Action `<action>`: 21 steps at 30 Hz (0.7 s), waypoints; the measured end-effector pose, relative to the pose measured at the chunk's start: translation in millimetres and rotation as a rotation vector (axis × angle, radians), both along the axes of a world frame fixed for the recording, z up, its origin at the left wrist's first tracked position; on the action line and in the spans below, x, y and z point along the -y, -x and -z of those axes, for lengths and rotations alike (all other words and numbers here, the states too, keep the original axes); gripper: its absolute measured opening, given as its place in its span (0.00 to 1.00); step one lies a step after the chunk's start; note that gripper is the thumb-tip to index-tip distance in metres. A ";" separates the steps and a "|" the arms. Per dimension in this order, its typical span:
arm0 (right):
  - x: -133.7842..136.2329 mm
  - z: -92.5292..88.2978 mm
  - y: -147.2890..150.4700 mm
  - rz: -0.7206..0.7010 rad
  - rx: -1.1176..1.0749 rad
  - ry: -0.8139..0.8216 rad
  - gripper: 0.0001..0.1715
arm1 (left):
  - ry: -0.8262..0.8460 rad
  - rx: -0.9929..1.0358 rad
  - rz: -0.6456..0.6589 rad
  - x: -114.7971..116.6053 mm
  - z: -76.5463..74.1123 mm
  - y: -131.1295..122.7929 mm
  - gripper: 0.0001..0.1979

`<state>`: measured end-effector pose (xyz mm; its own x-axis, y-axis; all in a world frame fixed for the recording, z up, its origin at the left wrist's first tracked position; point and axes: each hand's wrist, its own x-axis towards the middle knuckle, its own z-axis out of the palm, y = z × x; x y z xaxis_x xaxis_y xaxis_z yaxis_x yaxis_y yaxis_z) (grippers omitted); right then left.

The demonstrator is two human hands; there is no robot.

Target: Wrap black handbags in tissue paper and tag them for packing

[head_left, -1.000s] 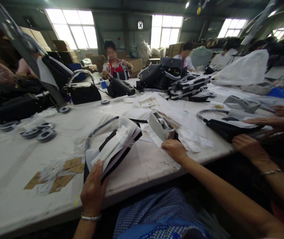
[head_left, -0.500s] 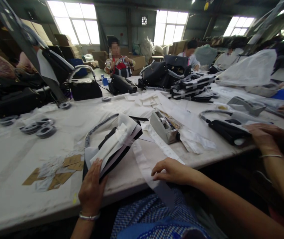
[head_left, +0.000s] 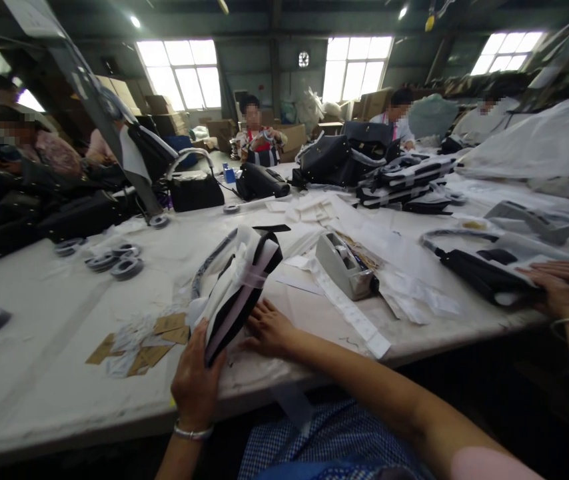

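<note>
My left hand [head_left: 197, 373] grips the near end of a black handbag [head_left: 237, 310], which is tilted up on its edge at the table's front. White paper is wrapped over the bag under a band of clear tape, and its wrapped handle [head_left: 209, 263] loops out at the left. Flat and with fingers spread, my right hand [head_left: 272, 330] rests on the table close against the bag's right side. Below it, a translucent white strip [head_left: 294, 403] hangs over the table edge. A grey tape dispenser [head_left: 344, 267] stands to the right of the bag.
Brown tags and small packets [head_left: 147, 343] lie left of the bag, with grey rolls [head_left: 119, 260] behind them. White paper strips [head_left: 314, 210] are scattered mid-table. At the right, a co-worker's hands [head_left: 564, 283] touch another black bag [head_left: 489, 273]. Stacked bags [head_left: 404, 177] stand farther back.
The view has turned left. My left hand has tilted the handbag more upright, showing its side. My right hand has moved from beside the white strip to the bag, its fingers now spread.
</note>
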<state>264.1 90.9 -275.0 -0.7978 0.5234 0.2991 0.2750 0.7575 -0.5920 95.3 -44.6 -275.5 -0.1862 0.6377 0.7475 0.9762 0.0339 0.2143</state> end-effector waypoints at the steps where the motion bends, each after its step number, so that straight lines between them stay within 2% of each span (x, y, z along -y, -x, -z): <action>1: -3.5 -1.4 13.5 -0.008 -0.022 -0.006 0.35 | -0.010 -0.021 0.011 -1.4 -2.8 0.9 0.39; 4: -9.9 -6.9 38.6 0.007 -0.076 -0.031 0.25 | -0.009 -0.084 0.041 -3.6 -10.4 2.7 0.37; 6: -3.9 -11.1 35.3 0.027 -0.118 -0.051 0.24 | 0.009 -0.126 0.057 -2.7 -12.0 2.0 0.36; 8: 12.9 -16.3 14.7 0.000 -0.136 -0.047 0.22 | 0.016 -0.177 0.078 -0.3 -9.5 -1.7 0.34; 10: 35.9 -24.4 -16.6 -0.131 -0.093 -0.009 0.18 | 0.008 -0.226 0.105 2.5 -4.1 -9.1 0.33; 12: 56.3 -37.3 -46.8 -0.322 0.017 0.077 0.16 | 0.021 -0.276 0.136 4.3 1.1 -19.0 0.30; 14: 64.4 -54.4 -64.4 -0.407 0.050 0.131 0.15 | 0.066 -0.324 0.175 4.5 3.6 -28.4 0.27; 16: 54.4 -71.7 -63.8 -0.343 -0.043 0.159 0.15 | 0.094 -0.353 0.205 3.4 3.1 -34.3 0.24; 18: 26.9 -85.0 -46.8 -0.146 -0.155 0.169 0.15 | 0.091 -0.357 0.207 1.3 0.6 -36.4 0.23; 20: -11.3 -92.4 -20.0 0.095 -0.112 0.170 0.15 | 0.082 -0.370 0.210 -0.6 -2.4 -36.9 0.23; 21: -31.3 -93.9 -4.9 0.194 -0.002 0.176 0.15 | 0.084 -0.384 0.217 -1.2 -3.6 -37.5 0.24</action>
<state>269.0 122.3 -181.1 -0.6768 0.7108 0.1915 0.4042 0.5762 -0.7104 132.8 -43.4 -271.9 0.2395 0.6925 0.6805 0.9708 -0.1785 -0.1600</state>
